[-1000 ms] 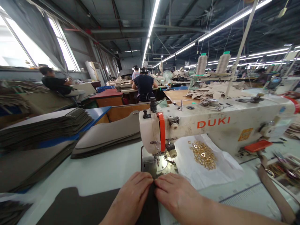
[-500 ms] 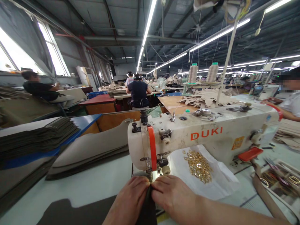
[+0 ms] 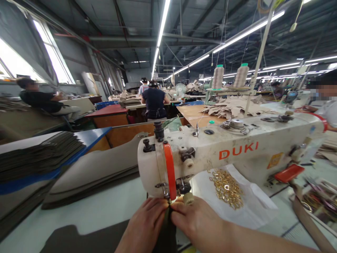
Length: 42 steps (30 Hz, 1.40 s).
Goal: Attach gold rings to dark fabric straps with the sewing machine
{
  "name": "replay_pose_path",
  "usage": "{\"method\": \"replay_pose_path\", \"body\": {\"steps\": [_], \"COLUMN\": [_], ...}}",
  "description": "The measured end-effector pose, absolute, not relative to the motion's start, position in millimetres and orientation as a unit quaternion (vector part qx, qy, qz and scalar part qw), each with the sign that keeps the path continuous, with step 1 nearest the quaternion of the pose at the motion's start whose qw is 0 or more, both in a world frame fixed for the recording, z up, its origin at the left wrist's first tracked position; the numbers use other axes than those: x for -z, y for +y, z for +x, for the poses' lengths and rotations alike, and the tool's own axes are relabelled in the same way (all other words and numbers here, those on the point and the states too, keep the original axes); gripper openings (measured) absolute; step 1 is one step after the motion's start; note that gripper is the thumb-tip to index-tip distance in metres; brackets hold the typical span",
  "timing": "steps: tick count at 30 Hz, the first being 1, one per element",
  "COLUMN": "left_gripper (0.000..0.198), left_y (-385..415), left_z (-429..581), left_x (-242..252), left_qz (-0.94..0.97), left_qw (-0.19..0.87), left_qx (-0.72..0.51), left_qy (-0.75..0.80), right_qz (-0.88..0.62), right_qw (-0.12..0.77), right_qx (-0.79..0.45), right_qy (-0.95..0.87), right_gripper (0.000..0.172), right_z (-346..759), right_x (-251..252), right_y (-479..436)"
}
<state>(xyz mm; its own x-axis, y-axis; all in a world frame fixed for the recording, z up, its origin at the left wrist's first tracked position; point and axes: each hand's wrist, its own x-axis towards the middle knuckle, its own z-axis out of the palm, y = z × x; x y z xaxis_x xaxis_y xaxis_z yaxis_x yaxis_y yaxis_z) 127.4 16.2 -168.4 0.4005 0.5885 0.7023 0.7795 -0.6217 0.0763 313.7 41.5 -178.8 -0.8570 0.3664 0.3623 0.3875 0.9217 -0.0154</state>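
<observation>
A white sewing machine (image 3: 200,146) with an orange guard stands in front of me. Under its needle area, my left hand (image 3: 147,219) and my right hand (image 3: 195,219) meet, fingertips nearly touching. Both pinch the edge of a dark olive-grey fabric piece (image 3: 88,239), which runs back toward me and spreads left over the table. The fingers hide the exact spot under the presser foot. Right of my right hand, a heap of small gold metal rings (image 3: 228,189) lies on a white sheet (image 3: 259,207).
Stacked grey panels (image 3: 92,168) lie at the left, with a darker pile (image 3: 44,154) beyond. A tray (image 3: 322,196) of tools and rings sits at the right, beside a hanging strap (image 3: 302,211). Thread cones (image 3: 218,78) stand behind the machine. Other people sit farther off.
The view has shifted slightly, so the machine appears a little nearer. Both hands stay closed at the needle, and the right fingertips now reach slightly further under the machine head.
</observation>
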Motion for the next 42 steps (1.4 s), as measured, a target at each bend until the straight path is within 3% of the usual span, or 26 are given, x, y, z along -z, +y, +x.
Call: {"method": "replay_pose_path", "body": {"steps": [16, 28, 35, 42], "left_gripper": [0.027, 0.039, 0.033, 0.034], "left_y": [13.2, -1.1, 1.9, 3.3], "left_z": [125.9, 118.4, 114.6, 111.7], "left_x": [170.7, 172.1, 175.1, 178.1], "left_qz": [-0.831, -0.871, -0.872, -0.871], "left_qw": [0.128, 0.196, 0.238, 0.265], "left_qx": [0.337, 0.207, 0.207, 0.201], "left_qy": [-0.424, -0.401, -0.374, -0.362], "right_qz": [-0.208, -0.145, -0.140, -0.136], "right_qw": [0.200, 0.192, 0.149, 0.162], "right_qx": [0.046, 0.041, 0.054, 0.066], "right_qy": [-0.956, -0.970, -0.977, -0.975], "right_gripper": [0.004, 0.006, 0.008, 0.008], "right_z": [314.9, 318.4, 315.3, 315.0], "right_x": [177.3, 172.2, 165.8, 172.6], "right_y": [35.0, 31.4, 33.5, 37.1]}}
